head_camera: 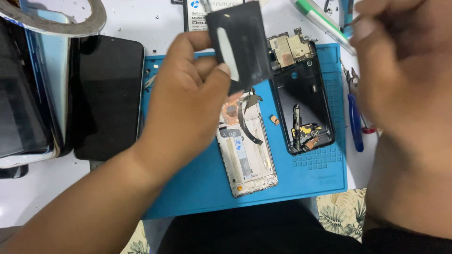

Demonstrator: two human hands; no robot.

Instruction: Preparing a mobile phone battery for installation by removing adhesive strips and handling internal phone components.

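Observation:
My left hand (188, 101) holds a flat black phone battery (240, 44) with a white strip on it, raised above the blue mat (197, 183). Below it lies a white phone frame (247, 155) with a bent flex cable across its copper-coloured upper part. To its right lies a black phone back housing (303, 101) with a circuit board at its top end. My right hand (405, 56) is lifted near the camera at the upper right, blurred, fingers drawn together; whether it pinches a thin tool is unclear.
A black phone (108, 96) lies face up left of the mat, beside stacked screens (33, 94). Blue-handled pliers (355, 120) and a white-green tool (320, 21) lie at the right. A boxed battery (195, 16) sits behind. A floral cloth (339, 211) shows below the table edge.

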